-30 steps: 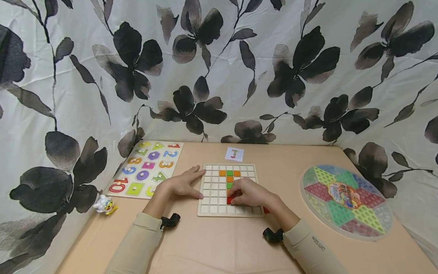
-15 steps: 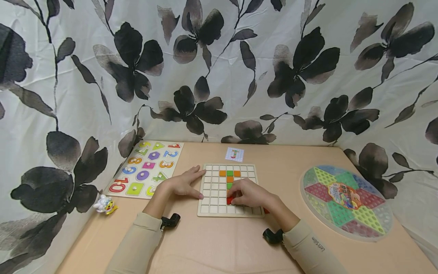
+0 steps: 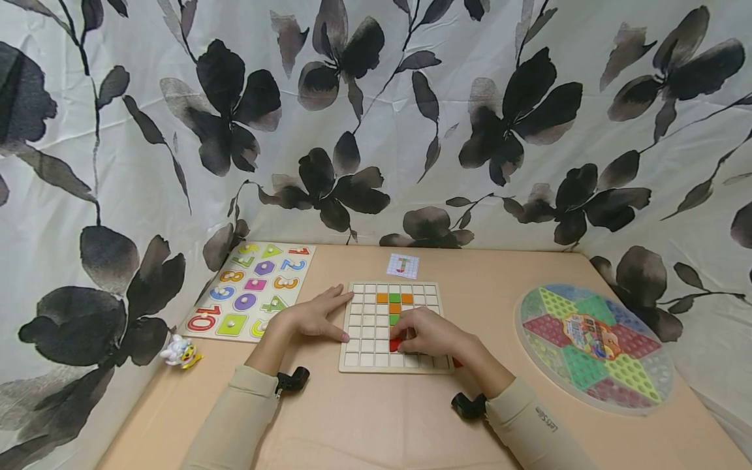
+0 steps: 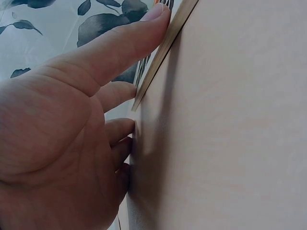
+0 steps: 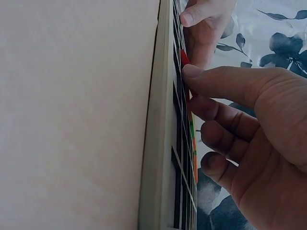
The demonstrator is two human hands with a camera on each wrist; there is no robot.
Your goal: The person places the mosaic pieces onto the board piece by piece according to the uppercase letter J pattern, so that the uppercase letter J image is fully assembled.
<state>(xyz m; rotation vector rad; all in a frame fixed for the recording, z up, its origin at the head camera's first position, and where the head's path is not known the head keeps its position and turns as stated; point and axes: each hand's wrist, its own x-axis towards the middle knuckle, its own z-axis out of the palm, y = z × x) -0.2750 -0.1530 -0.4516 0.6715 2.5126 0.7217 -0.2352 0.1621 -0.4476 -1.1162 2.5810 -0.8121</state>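
Note:
In the head view a white grid board (image 3: 358, 359) lies on the table, with several orange tiles (image 3: 382, 297) and green tiles (image 3: 394, 297) set in its cells. The right hand (image 3: 431, 333) is over the board's lower middle, pinching a red tile (image 3: 394, 344) between thumb and index finger. From the right wrist view, that red tile (image 5: 184, 57) stands slightly tilted at the board's surface. Fingers of the left hand (image 3: 314, 316) are spread, and its thumb and fingertips touch the board's left edge. The left wrist view has the thumb (image 4: 153, 24) against the wooden rim.
A pattern card (image 3: 403, 265) lies behind the board. To the left are a number puzzle board (image 3: 249, 287) and a small toy figure (image 3: 181, 351). A round Chinese checkers board (image 3: 593, 346) sits at right. Something red (image 3: 457, 361) shows beside the right wrist, mostly hidden.

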